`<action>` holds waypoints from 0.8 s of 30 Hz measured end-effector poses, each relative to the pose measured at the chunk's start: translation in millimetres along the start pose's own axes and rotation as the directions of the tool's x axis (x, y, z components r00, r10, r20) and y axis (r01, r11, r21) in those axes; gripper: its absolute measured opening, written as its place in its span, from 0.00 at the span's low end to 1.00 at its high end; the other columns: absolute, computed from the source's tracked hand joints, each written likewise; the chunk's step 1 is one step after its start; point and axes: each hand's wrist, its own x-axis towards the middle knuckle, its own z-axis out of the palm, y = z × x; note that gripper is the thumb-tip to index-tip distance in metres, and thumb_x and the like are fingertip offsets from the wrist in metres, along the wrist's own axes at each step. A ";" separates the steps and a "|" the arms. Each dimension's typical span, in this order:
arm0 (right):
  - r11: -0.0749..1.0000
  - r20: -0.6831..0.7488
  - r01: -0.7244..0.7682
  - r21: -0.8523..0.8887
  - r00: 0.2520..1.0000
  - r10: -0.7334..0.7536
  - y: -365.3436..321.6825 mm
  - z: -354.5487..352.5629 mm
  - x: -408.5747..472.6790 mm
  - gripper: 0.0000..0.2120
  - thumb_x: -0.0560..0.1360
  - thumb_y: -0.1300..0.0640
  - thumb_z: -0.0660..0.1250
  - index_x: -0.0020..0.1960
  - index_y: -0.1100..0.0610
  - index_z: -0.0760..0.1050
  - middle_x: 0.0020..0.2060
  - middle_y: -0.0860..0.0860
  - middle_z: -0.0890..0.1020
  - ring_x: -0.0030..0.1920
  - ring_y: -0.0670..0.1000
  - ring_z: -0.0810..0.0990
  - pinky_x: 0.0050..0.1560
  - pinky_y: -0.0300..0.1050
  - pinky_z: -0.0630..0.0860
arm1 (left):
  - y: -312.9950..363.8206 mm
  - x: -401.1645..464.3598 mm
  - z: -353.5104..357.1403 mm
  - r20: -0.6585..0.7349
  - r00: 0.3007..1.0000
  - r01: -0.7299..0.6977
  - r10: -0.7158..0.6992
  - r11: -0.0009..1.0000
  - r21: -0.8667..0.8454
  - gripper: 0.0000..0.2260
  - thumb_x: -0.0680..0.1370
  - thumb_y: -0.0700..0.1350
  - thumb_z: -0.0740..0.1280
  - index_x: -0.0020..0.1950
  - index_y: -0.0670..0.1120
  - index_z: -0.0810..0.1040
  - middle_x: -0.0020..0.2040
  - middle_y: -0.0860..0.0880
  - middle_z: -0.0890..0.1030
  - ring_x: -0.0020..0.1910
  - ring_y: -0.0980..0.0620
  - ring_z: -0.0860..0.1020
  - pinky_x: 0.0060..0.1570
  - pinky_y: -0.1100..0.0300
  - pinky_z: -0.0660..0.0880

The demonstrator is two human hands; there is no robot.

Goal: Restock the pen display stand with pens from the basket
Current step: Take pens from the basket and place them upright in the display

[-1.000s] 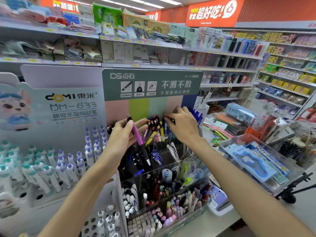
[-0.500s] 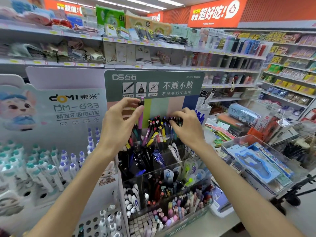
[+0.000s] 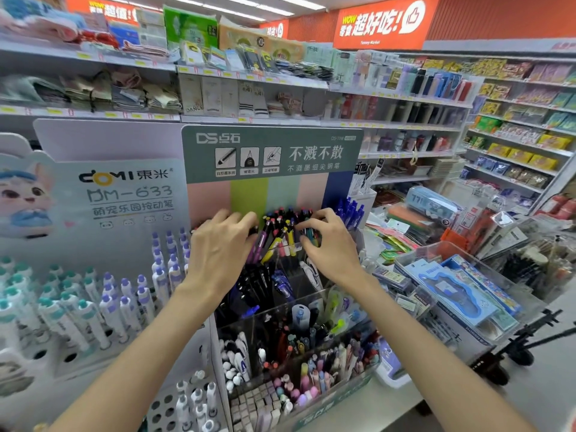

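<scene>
The pen display stand (image 3: 271,157) has a green header and clear tiered compartments full of pens. My left hand (image 3: 221,254) reaches into the top row, its fingers curled over the upper end of a purple pen (image 3: 259,246) that stands slanted among the other pens. My right hand (image 3: 332,249) is just to the right, thumb and curled fingers pinching a bunch of upright pens (image 3: 291,232) in the same row. The purple pen's tip is hidden inside the compartment. No basket is identifiable.
A white stand (image 3: 103,300) of teal- and purple-capped pens stands at the left. Lower compartments (image 3: 299,347) hold markers, correction tapes and erasers. A clear bin (image 3: 467,294) of packaged stationery sits at the right, with stocked store shelves (image 3: 405,101) behind.
My left hand has come down from in front of the header and lowered the purple pen into the top row. My right hand stays at the same pens.
</scene>
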 end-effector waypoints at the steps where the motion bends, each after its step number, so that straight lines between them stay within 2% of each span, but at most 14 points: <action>1: 1.000 0.002 0.000 0.002 1.000 0.000 -0.1 -0.2 -1.3 0.10 0.76 0.57 0.67 0.55 0.52 0.80 0.56 0.50 0.74 0.59 0.49 0.71 0.47 0.40 0.68 | -0.2 1.4 0.0 0.015 1.000 -0.009 0.009 1.000 0.027 0.10 0.69 0.45 0.76 0.42 0.45 0.78 0.34 0.48 0.81 0.36 0.44 0.77 0.29 0.56 0.71; 4: 0.999 0.003 -0.020 0.038 1.000 0.020 0.0 -4.1 -6.2 0.10 0.76 0.58 0.67 0.55 0.50 0.80 0.57 0.49 0.74 0.58 0.49 0.72 0.48 0.43 0.71 | -3.0 4.9 0.2 0.039 0.999 -0.014 0.011 0.997 0.078 0.10 0.68 0.44 0.76 0.45 0.43 0.79 0.38 0.45 0.81 0.40 0.42 0.77 0.37 0.52 0.72; 6: 0.994 -0.015 -0.056 0.095 0.998 0.058 3.1 -9.7 -13.2 0.10 0.75 0.58 0.67 0.54 0.50 0.81 0.55 0.48 0.74 0.54 0.49 0.74 0.49 0.46 0.74 | -0.9 2.9 -0.7 0.024 1.000 -0.004 0.003 1.000 0.030 0.12 0.71 0.43 0.73 0.52 0.43 0.79 0.44 0.45 0.82 0.44 0.42 0.77 0.42 0.50 0.72; 9: 0.975 -0.008 -0.154 0.158 0.988 0.157 14.1 -23.9 -32.8 0.09 0.75 0.58 0.67 0.53 0.50 0.81 0.49 0.47 0.75 0.48 0.47 0.75 0.47 0.43 0.74 | 17.9 -5.3 -4.2 -0.020 0.999 -0.050 0.047 0.989 -0.138 0.14 0.74 0.42 0.70 0.58 0.44 0.78 0.49 0.47 0.82 0.48 0.44 0.78 0.46 0.51 0.73; 12: 0.917 0.054 -0.313 0.249 0.949 0.309 31.8 -45.7 -69.5 0.08 0.75 0.59 0.68 0.52 0.50 0.81 0.43 0.45 0.79 0.42 0.45 0.77 0.44 0.37 0.73 | 56.2 -17.8 -1.5 0.135 0.986 -0.040 0.100 0.920 -0.390 0.13 0.76 0.45 0.67 0.61 0.48 0.75 0.51 0.53 0.81 0.50 0.50 0.79 0.45 0.54 0.76; 14: 0.876 0.101 -0.412 0.252 0.911 0.399 51.0 -63.5 -101.6 0.07 0.75 0.59 0.68 0.52 0.51 0.81 0.43 0.45 0.81 0.44 0.47 0.79 0.45 0.38 0.76 | 86.4 -25.9 9.5 0.272 0.953 0.024 0.132 0.863 -0.504 0.14 0.78 0.48 0.65 0.63 0.52 0.73 0.55 0.56 0.80 0.52 0.53 0.78 0.46 0.54 0.78; 17: 0.796 0.140 -0.563 0.222 0.826 0.546 84.1 -87.3 -150.7 0.04 0.75 0.56 0.69 0.49 0.49 0.81 0.44 0.50 0.83 0.45 0.50 0.81 0.49 0.46 0.78 | 128.5 -36.5 30.5 0.423 0.880 0.059 0.219 0.831 -0.553 0.14 0.78 0.50 0.63 0.63 0.53 0.72 0.58 0.56 0.79 0.54 0.51 0.79 0.50 0.51 0.77; 19: 0.749 0.141 -0.634 0.193 0.774 0.618 104.1 -101.9 -184.6 0.06 0.74 0.58 0.69 0.46 0.47 0.81 0.42 0.53 0.84 0.44 0.51 0.81 0.51 0.49 0.77 | 156.3 -44.8 42.8 0.482 0.828 0.044 0.288 0.823 -0.567 0.14 0.78 0.50 0.63 0.63 0.53 0.71 0.58 0.56 0.79 0.54 0.50 0.79 0.49 0.53 0.76; 22: 0.662 0.128 -0.727 0.184 0.686 0.717 136.7 -128.8 -244.2 0.06 0.75 0.60 0.68 0.45 0.49 0.81 0.39 0.51 0.84 0.40 0.48 0.81 0.53 0.50 0.77 | 213.6 -59.5 56.6 0.539 0.740 0.007 0.402 0.797 -0.604 0.15 0.78 0.49 0.62 0.65 0.53 0.71 0.58 0.54 0.80 0.53 0.50 0.79 0.43 0.57 0.72; 24: 0.605 0.138 -0.777 0.174 0.628 0.766 156.2 -143.7 -279.5 0.06 0.76 0.60 0.67 0.47 0.50 0.80 0.41 0.52 0.83 0.40 0.49 0.81 0.52 0.50 0.78 | 251.9 -69.3 61.7 0.571 0.682 0.004 0.457 0.778 -0.628 0.15 0.78 0.49 0.62 0.65 0.52 0.71 0.58 0.53 0.80 0.55 0.49 0.78 0.47 0.55 0.74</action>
